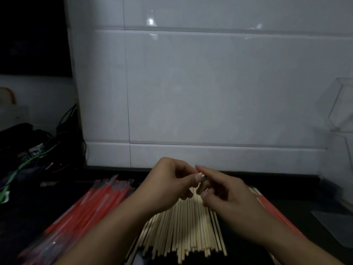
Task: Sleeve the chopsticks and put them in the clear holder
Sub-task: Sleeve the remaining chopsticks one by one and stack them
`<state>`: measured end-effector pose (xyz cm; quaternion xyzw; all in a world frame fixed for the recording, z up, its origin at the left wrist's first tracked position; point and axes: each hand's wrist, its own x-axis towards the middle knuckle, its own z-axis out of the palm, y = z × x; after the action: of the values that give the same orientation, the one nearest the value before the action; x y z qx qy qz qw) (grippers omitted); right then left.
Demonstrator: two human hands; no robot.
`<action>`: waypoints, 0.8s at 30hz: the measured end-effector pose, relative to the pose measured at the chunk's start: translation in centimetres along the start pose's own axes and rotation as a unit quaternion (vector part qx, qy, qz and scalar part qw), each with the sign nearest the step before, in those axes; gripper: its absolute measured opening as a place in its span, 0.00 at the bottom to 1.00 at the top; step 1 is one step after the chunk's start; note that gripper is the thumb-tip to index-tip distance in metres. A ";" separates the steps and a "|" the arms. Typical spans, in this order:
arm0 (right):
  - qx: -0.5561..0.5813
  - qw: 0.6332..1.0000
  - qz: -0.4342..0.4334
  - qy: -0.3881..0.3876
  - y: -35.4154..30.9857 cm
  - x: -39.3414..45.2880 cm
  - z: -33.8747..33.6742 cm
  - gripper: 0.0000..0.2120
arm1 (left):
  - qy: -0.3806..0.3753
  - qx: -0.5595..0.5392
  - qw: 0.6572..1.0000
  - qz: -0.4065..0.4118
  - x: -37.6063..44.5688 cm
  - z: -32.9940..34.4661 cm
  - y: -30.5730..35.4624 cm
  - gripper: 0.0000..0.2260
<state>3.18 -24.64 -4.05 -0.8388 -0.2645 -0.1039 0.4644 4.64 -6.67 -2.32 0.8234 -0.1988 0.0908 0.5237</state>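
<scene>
Sleeves lower left. Left hand pinches a chopstick tip, right hand fingers curled at the same tip, contents unclear. Chopsticks below the hands, long axis toward the wall. Holder far right, nearer the right hand.

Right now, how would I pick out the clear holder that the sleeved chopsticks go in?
Start at the white tiled wall and follow it to the far right edge of the picture. The clear holder stands there, above the dark counter. Unlike the red sleeves and bare chopsticks, it is see-through, angular, and nearly colourless.
</scene>
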 end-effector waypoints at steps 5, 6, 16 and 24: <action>0.129 0.978 0.056 0.153 -1.1 0.5 -0.8 0.09 | 0.000 0.001 1.000 0.002 -0.1 0.2 0.4 0.05; 0.126 0.978 0.063 0.154 -1.1 0.5 -1.0 0.06 | -0.003 0.001 1.000 0.004 -0.2 0.3 0.5 0.05; 0.096 0.979 0.046 0.174 -0.3 0.8 -1.8 0.09 | -0.027 0.011 1.000 0.008 -0.6 0.4 1.2 0.03; 0.136 0.954 0.054 0.261 -0.1 1.1 -3.0 0.11 | -0.064 0.051 0.997 0.004 -0.8 -0.4 1.7 0.02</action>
<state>4.32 -26.74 -1.87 -0.7242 -0.0998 -0.2566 0.6322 3.25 -6.77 -1.06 0.8522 -0.2306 0.0503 0.4670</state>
